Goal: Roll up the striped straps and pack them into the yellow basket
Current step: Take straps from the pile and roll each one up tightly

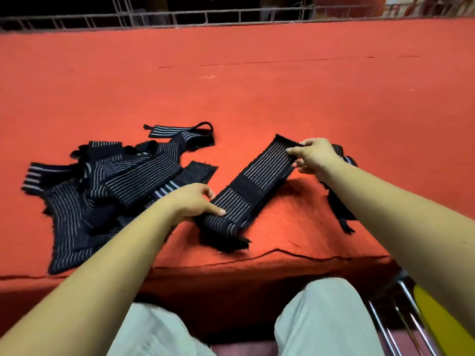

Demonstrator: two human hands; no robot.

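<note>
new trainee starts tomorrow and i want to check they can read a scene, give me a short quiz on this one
1. True or false: the left hand and the right hand hold the same strap.
2. Where does the pile of loose straps lie relative to that strap? A) to its left B) to its right C) on the person's lap
3. Fill in: the cloth under the straps is ___ in colour.

Key: 1 true; 2 A; 3 red.
</note>
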